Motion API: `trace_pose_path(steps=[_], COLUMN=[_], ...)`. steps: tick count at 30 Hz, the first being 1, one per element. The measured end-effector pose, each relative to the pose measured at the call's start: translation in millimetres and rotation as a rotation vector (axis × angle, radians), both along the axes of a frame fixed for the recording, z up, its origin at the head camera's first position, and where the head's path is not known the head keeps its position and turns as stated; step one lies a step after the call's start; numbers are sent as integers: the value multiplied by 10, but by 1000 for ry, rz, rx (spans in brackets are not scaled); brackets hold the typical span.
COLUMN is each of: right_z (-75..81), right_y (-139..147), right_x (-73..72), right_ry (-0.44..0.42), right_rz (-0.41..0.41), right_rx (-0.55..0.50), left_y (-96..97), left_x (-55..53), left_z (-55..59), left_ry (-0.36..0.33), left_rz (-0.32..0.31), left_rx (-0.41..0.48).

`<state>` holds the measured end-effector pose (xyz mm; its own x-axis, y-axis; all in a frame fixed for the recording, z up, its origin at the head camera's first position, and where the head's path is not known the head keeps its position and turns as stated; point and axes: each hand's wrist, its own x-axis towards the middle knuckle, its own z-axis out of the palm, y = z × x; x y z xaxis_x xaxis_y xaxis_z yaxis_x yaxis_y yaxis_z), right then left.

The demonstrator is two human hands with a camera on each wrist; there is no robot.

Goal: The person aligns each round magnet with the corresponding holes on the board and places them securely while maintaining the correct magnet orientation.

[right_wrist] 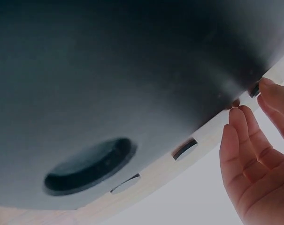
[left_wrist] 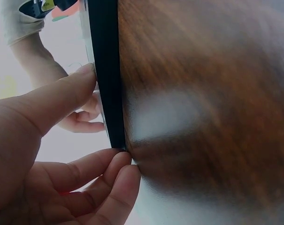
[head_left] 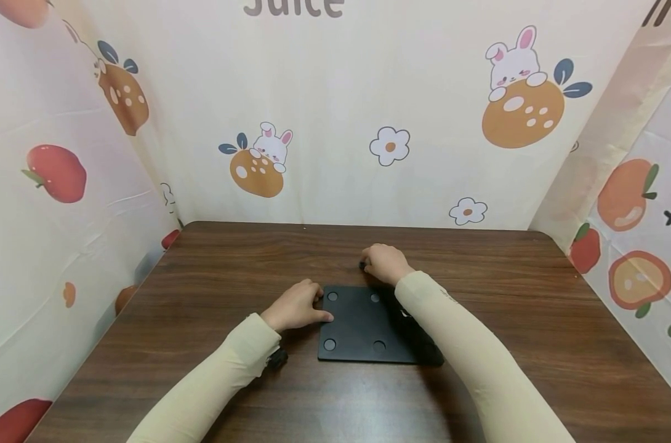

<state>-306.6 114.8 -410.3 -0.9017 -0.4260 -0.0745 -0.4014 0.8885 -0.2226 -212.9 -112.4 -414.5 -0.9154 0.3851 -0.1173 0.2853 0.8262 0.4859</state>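
A flat black board [head_left: 354, 323] with several round recesses lies on the table. My left hand [head_left: 298, 306] is at its left side. Its thumb touches the board near the edge in the left wrist view, and its bent fingertips [left_wrist: 125, 171] meet the board's end, close to the wood. My right hand [head_left: 387, 263] reaches across the board to just past its far edge in the head view. A small black piece [head_left: 362, 266] shows at its fingertips. From the right wrist, the thumb and fingers [right_wrist: 235, 136] come close together there; most of the piece is hidden.
The brown wooden table [head_left: 247, 258] ends at patterned curtains [head_left: 335, 111] behind and on both sides. A black wrist device [head_left: 277, 359] hangs under the left cuff. My right sleeve [head_left: 468, 344] covers the board's right part.
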Motion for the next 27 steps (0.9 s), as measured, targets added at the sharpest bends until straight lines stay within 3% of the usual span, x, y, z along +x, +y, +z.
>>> trace_pose_path(steps=[27], right_z=[-5], right_y=[91], right_x=[-10], right_ry=[0], right_rz=[19], right_rx=[-19], left_y=[5], left_x=[16], left_z=[5], left_ry=[6], left_rz=[-7], left_rx=[16])
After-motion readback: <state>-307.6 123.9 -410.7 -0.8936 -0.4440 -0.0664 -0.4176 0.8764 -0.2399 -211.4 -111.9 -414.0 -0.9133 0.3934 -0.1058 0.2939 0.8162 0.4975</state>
